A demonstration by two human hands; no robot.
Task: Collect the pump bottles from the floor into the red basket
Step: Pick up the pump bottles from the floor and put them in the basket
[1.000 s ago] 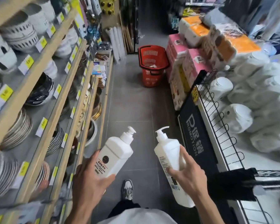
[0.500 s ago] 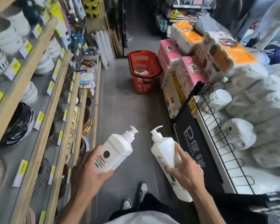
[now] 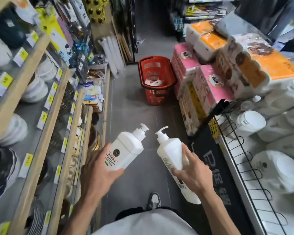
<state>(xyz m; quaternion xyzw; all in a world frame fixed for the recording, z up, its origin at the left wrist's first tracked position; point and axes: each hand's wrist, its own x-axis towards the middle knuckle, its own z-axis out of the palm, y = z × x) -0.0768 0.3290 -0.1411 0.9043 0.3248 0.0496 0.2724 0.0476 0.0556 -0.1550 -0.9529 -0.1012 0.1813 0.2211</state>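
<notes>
White pump bottles (image 3: 126, 153) in both curled hands (image 3: 97, 175)

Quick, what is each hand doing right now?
Left hand: holds the pump bottle with the black logo.
Right hand: holds the other pump bottle.

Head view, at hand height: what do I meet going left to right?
From the left: dish shelf → left hand → square pump bottle it grips → second pump bottle → right hand gripping it → black promotion sign → wire rack.
</notes>
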